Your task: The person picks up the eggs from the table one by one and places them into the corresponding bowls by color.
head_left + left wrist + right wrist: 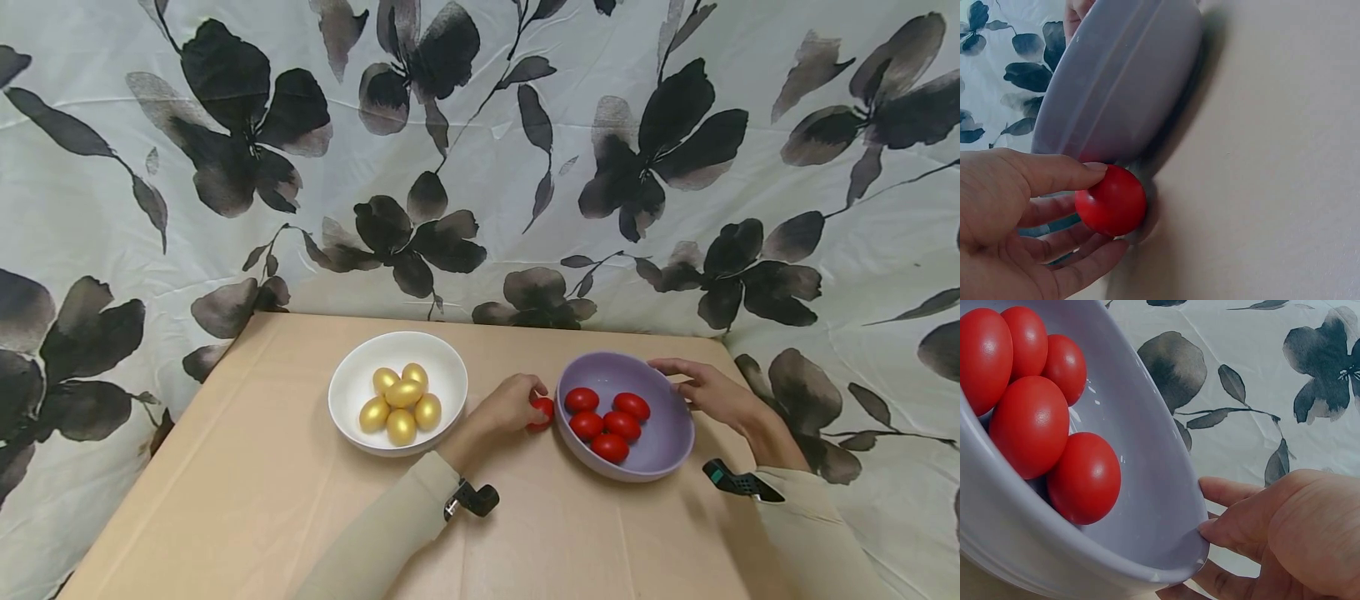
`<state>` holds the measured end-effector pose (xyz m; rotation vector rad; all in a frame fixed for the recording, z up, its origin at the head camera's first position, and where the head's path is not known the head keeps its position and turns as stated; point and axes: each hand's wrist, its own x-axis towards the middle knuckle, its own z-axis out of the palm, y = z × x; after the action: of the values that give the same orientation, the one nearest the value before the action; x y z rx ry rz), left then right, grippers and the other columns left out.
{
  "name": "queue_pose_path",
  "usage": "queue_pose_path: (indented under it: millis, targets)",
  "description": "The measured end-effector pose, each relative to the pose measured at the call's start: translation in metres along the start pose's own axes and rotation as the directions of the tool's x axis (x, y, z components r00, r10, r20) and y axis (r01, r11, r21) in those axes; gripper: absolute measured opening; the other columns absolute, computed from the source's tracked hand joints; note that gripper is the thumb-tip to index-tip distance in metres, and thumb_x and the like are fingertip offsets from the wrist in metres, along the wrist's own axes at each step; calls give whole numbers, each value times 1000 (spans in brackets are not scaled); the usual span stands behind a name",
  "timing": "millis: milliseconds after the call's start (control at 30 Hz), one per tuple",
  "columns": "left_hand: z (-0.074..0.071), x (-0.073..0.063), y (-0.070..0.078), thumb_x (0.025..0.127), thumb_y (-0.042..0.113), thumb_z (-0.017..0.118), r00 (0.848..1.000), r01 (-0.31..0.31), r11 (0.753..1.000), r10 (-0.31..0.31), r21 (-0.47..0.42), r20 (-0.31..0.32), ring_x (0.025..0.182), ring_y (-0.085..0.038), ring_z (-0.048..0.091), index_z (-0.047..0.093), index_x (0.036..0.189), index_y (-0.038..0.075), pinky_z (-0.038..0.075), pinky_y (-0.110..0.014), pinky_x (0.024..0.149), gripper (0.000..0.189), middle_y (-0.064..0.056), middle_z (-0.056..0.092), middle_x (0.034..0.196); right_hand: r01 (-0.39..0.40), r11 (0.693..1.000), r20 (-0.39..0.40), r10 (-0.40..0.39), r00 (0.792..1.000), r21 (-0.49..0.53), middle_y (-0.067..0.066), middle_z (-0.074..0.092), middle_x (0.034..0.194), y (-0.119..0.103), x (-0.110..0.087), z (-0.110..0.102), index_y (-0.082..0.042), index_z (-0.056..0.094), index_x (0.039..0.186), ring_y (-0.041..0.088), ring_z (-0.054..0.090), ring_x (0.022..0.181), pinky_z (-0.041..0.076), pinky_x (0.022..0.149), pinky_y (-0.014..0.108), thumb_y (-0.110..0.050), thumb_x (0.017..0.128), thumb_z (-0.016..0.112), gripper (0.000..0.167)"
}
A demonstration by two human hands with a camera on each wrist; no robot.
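My left hand [508, 407] pinches a red egg [1112, 201] between thumb and fingers, low at the near-left side of a purple bowl [666, 421]. In the left wrist view the egg sits close against the bowl's outer wall; whether they touch I cannot tell. Several red eggs [1030, 428] lie inside the purple bowl. On its opposite side, my right hand [718, 398] holds the rim, the thumb at the edge and other fingers against the outside. Part of those fingers is hidden behind the bowl in the right wrist view.
A white bowl [347, 408] with several golden eggs [405, 392] stands left of my left hand. Both bowls are on a light wooden-coloured table [247, 500]. Behind the table hangs a white cloth [525, 158] with dark flowers.
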<state>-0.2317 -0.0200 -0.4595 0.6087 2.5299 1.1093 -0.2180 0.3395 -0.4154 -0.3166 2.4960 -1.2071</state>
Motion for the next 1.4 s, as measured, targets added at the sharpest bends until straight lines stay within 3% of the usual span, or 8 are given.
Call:
queue_pose_path:
  millis: [200, 500, 800, 1100, 1400]
  targets:
    - [-1, -3, 3, 85, 8, 79, 998, 57, 998, -57, -18, 13, 82, -17, 60, 67, 118, 0, 56, -21, 67, 36, -10, 66, 100, 10, 1000, -1, -10, 1000, -11, 32, 44, 147, 0, 0, -1, -4, 45, 151, 49, 61, 119, 55, 93, 58, 8, 98, 39, 55]
    - [-1, -5, 5, 86, 7, 77, 997, 80, 996, -79, -47, 25, 81, -17, 62, 66, 121, 1, 57, -22, 67, 37, -11, 64, 103, -2, 1000, -2, 2, 1000, -9, 32, 43, 147, 0, 0, 0, -5, 44, 152, 49, 61, 119, 54, 93, 59, 8, 99, 39, 55]
    - [-2, -6, 3, 87, 6, 76, 997, 77, 992, -75, -104, 19, 78, -17, 63, 65, 122, 1, 58, -23, 67, 37, -12, 65, 103, -14, 1000, 1, 14, 1000, 2, 32, 43, 148, 0, 1, 0, -6, 43, 152, 48, 61, 119, 55, 93, 58, 8, 98, 39, 56]
    - [-10, -7, 6, 87, 6, 76, 999, 34, 994, -36, -107, -15, 79, -17, 64, 65, 122, 0, 59, -23, 67, 38, -13, 66, 105, -5, 1000, -1, 5, 1000, -6, 32, 43, 148, 0, 0, 0, -6, 44, 152, 49, 60, 120, 54, 93, 59, 8, 98, 39, 56]
    - [-20, -7, 13, 88, 9, 75, 998, 24, 996, -30, -91, -58, 90, -19, 63, 66, 121, 3, 58, -25, 78, 34, -11, 67, 108, -10, 1000, 1, 10, 1000, -1, 32, 42, 149, 1, 0, 0, -7, 44, 152, 49, 59, 121, 54, 94, 58, 7, 99, 39, 55]
